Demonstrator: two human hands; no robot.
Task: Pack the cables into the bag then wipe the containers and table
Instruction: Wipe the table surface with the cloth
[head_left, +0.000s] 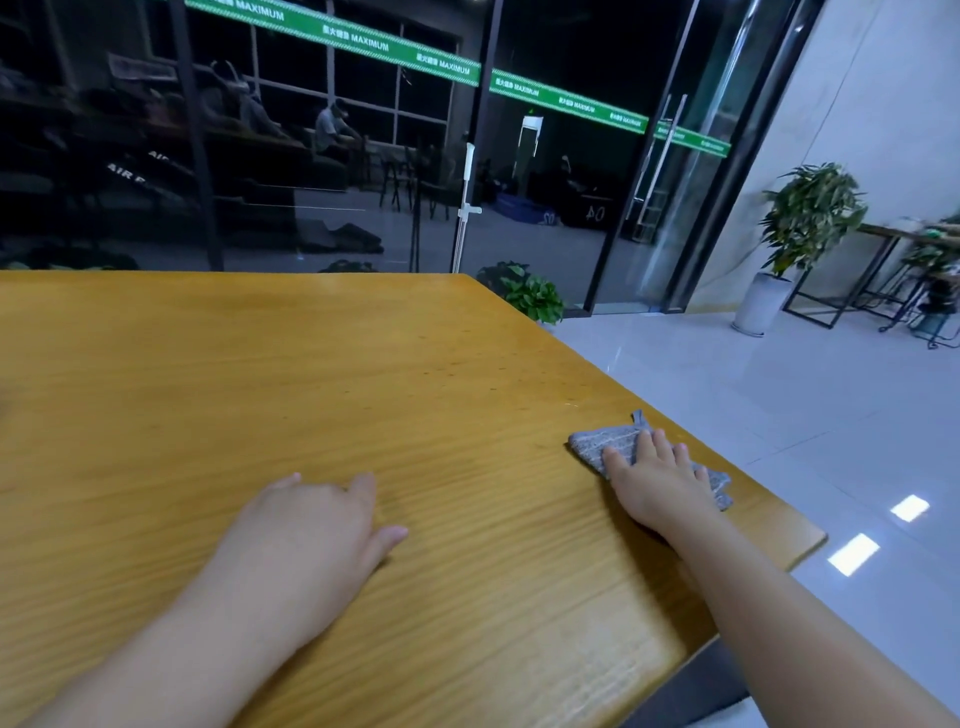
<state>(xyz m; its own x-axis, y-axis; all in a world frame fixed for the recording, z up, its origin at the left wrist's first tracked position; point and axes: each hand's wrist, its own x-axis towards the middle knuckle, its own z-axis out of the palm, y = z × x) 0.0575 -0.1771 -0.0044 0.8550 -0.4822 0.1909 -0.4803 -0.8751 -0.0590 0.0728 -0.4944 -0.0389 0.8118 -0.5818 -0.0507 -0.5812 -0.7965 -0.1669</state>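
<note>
- Resting flat on the yellow-orange wooden table (311, 374), our left hand (306, 535) lies near the front edge, fingers relaxed and loosely spread, holding nothing. If we lean our weight on it while the other arm stretches, we judge it could slide on the smooth varnish and throw off the stroke.
- Looking across the bare middle of the table, we see no cables, bag or containers in view, so we cannot tell from here whether those parts are done.
- Pressing down on the folded grey woven cloth (602, 447), our right hand (660, 483) has its fingers straight and fanned over it, close to the table's right edge, towards the near right corner.
- From here the main risk, as we judge it, is the cloth running off that right edge onto the glossy white tiled floor (779, 395), since part of it already sticks out past our fingers towards the edge.
- With only flat pressure and no pinch, the cloth could also bunch or slip out from under our palm.
</note>
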